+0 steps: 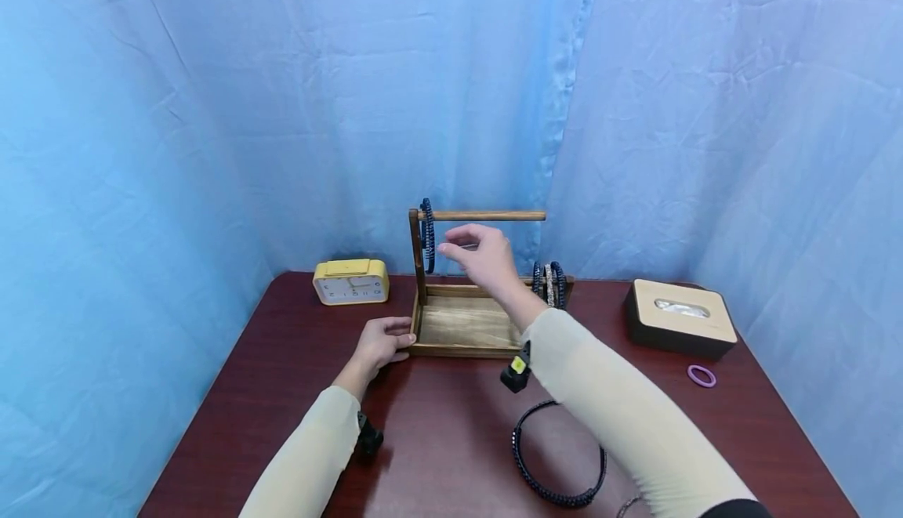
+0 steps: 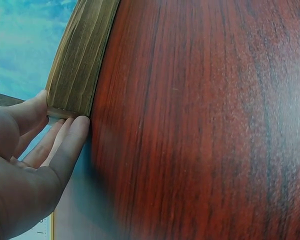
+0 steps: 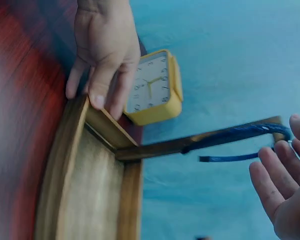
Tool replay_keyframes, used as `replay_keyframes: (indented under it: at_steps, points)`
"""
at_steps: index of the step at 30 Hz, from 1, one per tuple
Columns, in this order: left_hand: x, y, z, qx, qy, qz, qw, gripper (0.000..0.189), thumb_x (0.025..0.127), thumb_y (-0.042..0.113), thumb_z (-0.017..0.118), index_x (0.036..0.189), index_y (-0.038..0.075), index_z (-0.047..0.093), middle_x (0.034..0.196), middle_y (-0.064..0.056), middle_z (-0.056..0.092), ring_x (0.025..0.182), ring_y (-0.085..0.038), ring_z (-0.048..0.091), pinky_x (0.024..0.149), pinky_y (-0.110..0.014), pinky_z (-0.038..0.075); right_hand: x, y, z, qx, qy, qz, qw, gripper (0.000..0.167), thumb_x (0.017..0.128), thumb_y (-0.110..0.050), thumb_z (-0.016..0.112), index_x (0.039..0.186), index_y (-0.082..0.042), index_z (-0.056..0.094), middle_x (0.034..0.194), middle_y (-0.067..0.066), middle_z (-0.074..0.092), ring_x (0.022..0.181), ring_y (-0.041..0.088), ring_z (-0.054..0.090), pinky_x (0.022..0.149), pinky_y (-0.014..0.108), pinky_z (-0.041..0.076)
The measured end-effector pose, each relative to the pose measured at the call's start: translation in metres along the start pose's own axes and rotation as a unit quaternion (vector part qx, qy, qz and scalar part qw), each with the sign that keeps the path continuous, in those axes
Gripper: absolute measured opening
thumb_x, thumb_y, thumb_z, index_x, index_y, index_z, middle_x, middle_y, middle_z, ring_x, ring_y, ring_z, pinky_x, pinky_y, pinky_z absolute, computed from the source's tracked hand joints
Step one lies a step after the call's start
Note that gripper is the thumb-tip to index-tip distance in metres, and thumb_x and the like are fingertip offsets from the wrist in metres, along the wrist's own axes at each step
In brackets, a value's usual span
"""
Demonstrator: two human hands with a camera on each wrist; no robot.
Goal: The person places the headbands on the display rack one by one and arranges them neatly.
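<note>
A wooden stand has a shallow tray, a post at its left and a horizontal bar on top. My left hand holds the tray's front left corner. In the left wrist view, the thumb lies on one side of the wood and the fingers press its end. A dark blue headband hangs from the bar beside the post; its loose end shows in the right wrist view. Just right of it, below the bar, my right hand has its fingers loosely bent, with nothing between them.
Several bands hang at the stand's right end. A yellow alarm clock stands at the left. At the right are a tissue box and a purple ring. A black headband lies in front, partly behind my right sleeve.
</note>
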State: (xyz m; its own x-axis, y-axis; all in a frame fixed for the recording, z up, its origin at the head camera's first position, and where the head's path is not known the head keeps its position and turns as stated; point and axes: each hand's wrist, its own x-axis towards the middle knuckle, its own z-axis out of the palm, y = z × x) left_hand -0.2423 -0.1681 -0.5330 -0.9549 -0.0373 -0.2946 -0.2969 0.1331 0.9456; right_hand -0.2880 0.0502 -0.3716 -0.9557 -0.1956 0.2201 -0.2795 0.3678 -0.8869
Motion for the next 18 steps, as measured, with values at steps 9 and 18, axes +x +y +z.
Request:
replay_keyframes:
  at_steps: [9,18]
  points:
    - [-0.002,0.002,-0.006,0.002,0.007,-0.007,0.9999,0.045,0.096,0.002,0.071,0.140,0.006,0.064,0.135,-0.021,0.066,0.114,-0.029,0.069,0.085,-0.043,0.063,-0.049,-0.008,-0.080,-0.050,-0.036,-0.071,0.9956,0.033,0.090,-0.039,0.081,0.115,-0.019,0.077,0.114,-0.001,0.075,0.097,0.017,0.068,0.080,0.033,0.057]
    - [-0.003,0.005,-0.005,-0.005,-0.002,-0.004,1.0000,0.047,0.096,0.001,0.070,0.142,0.006,0.062,0.137,-0.021,0.064,0.115,-0.029,0.069,0.088,-0.045,0.062,-0.131,0.030,-0.141,-0.109,-0.060,-0.073,0.9895,0.026,0.089,-0.027,0.082,0.113,-0.020,0.076,0.105,-0.002,0.076,0.088,0.013,0.072,0.077,0.028,0.061]
